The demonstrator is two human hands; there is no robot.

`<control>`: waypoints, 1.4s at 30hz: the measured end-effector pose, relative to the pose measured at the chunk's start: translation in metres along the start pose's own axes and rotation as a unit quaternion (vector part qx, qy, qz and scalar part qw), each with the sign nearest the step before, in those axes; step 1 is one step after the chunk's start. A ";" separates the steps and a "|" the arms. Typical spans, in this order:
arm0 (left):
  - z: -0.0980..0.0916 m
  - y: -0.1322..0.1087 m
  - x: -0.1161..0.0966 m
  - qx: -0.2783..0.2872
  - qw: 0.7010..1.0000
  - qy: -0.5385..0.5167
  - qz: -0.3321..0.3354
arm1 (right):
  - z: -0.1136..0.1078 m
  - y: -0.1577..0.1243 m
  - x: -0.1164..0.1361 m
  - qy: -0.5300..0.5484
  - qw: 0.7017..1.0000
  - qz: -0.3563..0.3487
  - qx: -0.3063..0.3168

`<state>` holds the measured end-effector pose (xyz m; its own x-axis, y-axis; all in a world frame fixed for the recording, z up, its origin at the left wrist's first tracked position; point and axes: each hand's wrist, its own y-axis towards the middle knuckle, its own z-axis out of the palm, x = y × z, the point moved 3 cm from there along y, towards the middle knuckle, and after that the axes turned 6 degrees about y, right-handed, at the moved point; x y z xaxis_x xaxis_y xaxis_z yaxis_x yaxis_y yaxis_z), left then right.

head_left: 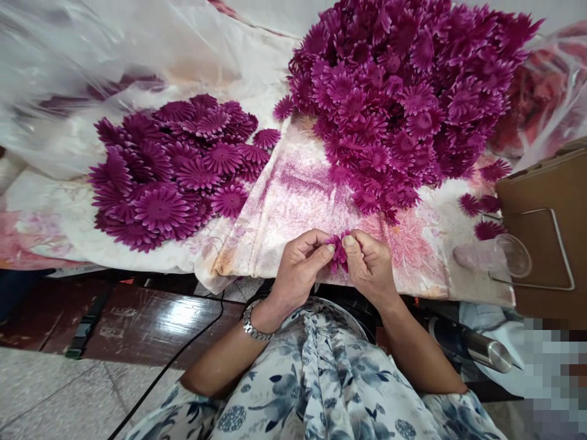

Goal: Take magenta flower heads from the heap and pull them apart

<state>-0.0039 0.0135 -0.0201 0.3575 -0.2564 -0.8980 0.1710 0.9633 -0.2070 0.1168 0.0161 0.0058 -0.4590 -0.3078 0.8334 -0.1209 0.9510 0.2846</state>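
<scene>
A small purple artificial flower is pinched between both hands just above the cloth's front edge. My left hand grips its left side with thumb and fingers. On the flower's other side, my right hand pinches the petals between thumb and forefinger. The flower's underside is hidden by the fingers. Beyond the hands, to the right, rises a large heap of purple artificial flowers. Flat petal layers lie in a lower pile on the left.
A floral cloth covers the table. To the right are a clear plastic cup lying on its side, a bent metal wire frame and a cardboard box. Clear plastic sheeting stands at the back left. Below is a dark bench.
</scene>
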 end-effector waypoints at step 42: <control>-0.010 -0.003 -0.011 -0.047 0.998 -0.048 0.015 | 0.002 0.003 0.000 0.165 0.982 0.091 0.032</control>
<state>-0.0171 0.0144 -0.0138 0.4476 -0.2288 -0.8645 0.0725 0.9728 -0.2199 0.1153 0.0189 0.0057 -0.1696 -0.1157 0.9787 -0.1229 0.9878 0.0955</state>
